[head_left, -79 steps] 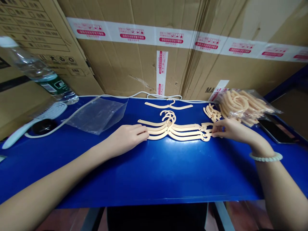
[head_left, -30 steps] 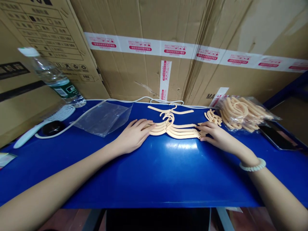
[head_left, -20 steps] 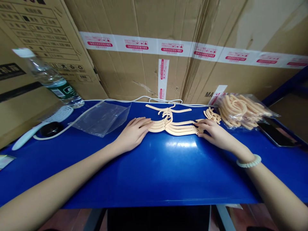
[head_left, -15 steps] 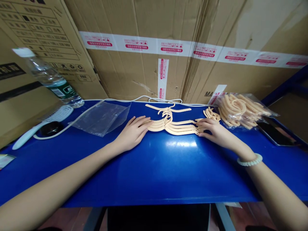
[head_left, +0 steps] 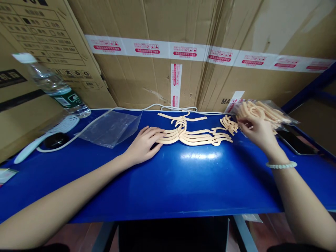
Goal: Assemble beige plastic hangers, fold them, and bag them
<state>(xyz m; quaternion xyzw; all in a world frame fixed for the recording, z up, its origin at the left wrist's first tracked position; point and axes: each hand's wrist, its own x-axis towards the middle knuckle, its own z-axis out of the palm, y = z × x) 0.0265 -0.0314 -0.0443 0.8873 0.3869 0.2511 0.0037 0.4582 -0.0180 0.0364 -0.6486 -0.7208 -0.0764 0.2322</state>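
Observation:
Several peach plastic hangers [head_left: 198, 140] lie stacked on the blue table, their hooks bunched in the middle. My left hand [head_left: 144, 145] rests over their left ends, fingers stretched out flat. Just behind the stack lies a single hanger [head_left: 196, 119]. Short curved peach pieces [head_left: 217, 132] sit at the right ends of the stack, and a pile of small curved pieces [head_left: 229, 124] is farther right. My right hand [head_left: 258, 133] is beside that pile, in front of a clear bag of peach hanger parts [head_left: 262, 110]. Its thumb and forefinger are apart; the other fingers are partly hidden.
On the left are an empty clear plastic bag [head_left: 111, 129], a hairbrush [head_left: 61, 126], a black round object [head_left: 56, 140], and a water bottle [head_left: 63, 94]. A white cable [head_left: 97, 120] runs along the back by cardboard boxes [head_left: 147, 84]. A phone [head_left: 296, 142] lies right.
My right hand has left the right ends of the hanger stack and moved right, to the bag and small-piece pile. My left hand has stayed on the hangers.

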